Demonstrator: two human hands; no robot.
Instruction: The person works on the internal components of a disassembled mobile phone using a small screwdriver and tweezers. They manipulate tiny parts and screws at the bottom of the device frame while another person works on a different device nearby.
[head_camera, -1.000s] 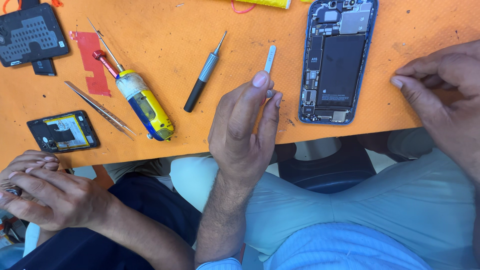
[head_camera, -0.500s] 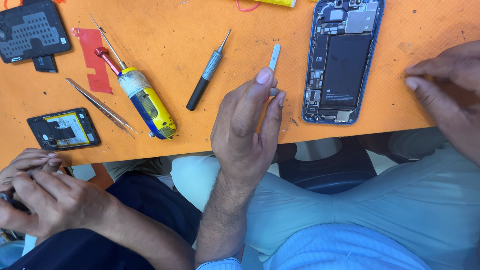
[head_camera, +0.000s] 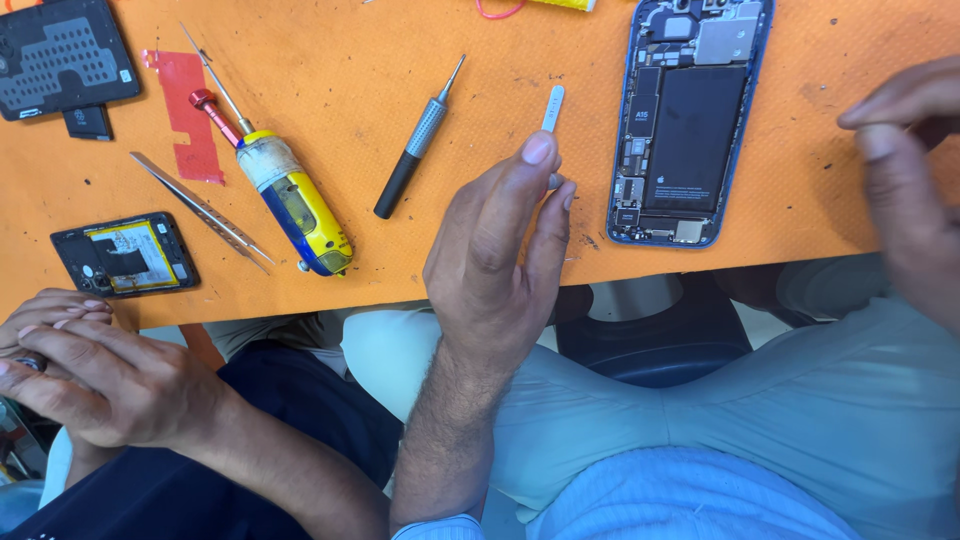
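Fingers (head_camera: 535, 175) of the left hand (head_camera: 495, 265) were pinched shut on the lower end of a small pale grey strip (head_camera: 553, 107), which stood up out of the grip over the orange worktop (head_camera: 500, 60), just left of the opened blue smartphone (head_camera: 690, 120). The strip looked thin and very light, probably a little flexible, the sort of piece that bends or slips if squeezed hard; a light pinch at one end, as it was held, seemed the sensible place to take it. The right hand (head_camera: 905, 170) hung at the right edge, blurred, its fingers loosely curled and apparently empty, though I could not be sure. On the worktop lay a black precision screwdriver (head_camera: 415, 145), a yellow-handled screwdriver (head_camera: 290, 195), tweezers (head_camera: 200, 210) and a small circuit module (head_camera: 123, 255). Another person's clasped hands (head_camera: 75, 370) rested at lower left.
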